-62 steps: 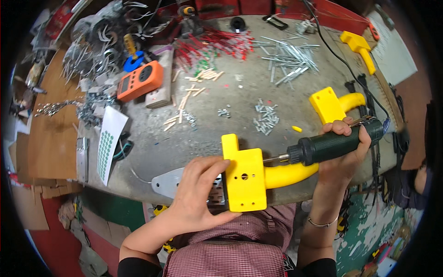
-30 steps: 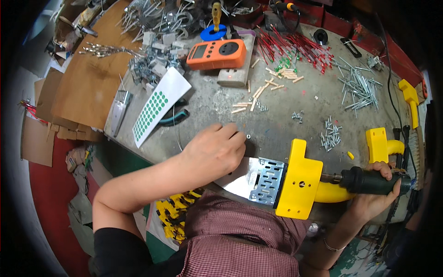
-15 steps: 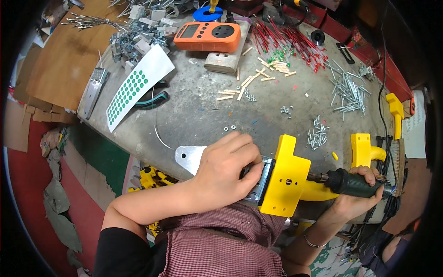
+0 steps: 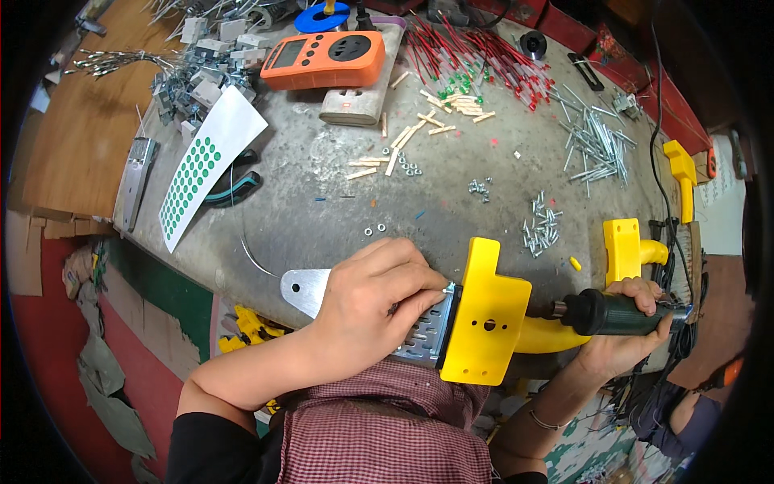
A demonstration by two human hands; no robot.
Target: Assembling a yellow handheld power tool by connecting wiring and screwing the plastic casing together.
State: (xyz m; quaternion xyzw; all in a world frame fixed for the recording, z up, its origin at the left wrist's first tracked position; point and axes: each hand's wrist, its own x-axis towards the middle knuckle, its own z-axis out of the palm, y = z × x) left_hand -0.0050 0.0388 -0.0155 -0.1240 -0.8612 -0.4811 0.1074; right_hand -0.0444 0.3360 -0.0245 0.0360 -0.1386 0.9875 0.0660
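My left hand [image 4: 363, 302] grips a slotted metal housing [image 4: 423, 332], fingers curled round its top. From the housing's left end sticks a flat metal plate [image 4: 305, 289] with a rounded, holed tip. A yellow plastic handle [image 4: 490, 294] with a flat, holed face sits against the housing's right end; its curved grip reaches right. My right hand [image 4: 617, 351] is wrapped round a dark green electric screwdriver [image 4: 617, 313], held level and pointing left. The screwdriver's bit tip is apart from the handle's face. My left fingers hide part of the housing.
Beyond my hands, the grey table [image 4: 298, 226] bears short screws [image 4: 540, 226], long screws [image 4: 597, 149], nuts [image 4: 375, 230], red-wired parts [image 4: 484, 60], an orange meter [image 4: 322, 60], a green-dotted sticker sheet [image 4: 201, 169] and pliers [image 4: 234, 189]. Another yellow handle [image 4: 622, 250] stands right.
The screwdriver bit has come away from the yellow handle's face, opening a gap. My left hand, the housing and the handle have shifted left in the picture; the whole view has shifted too.
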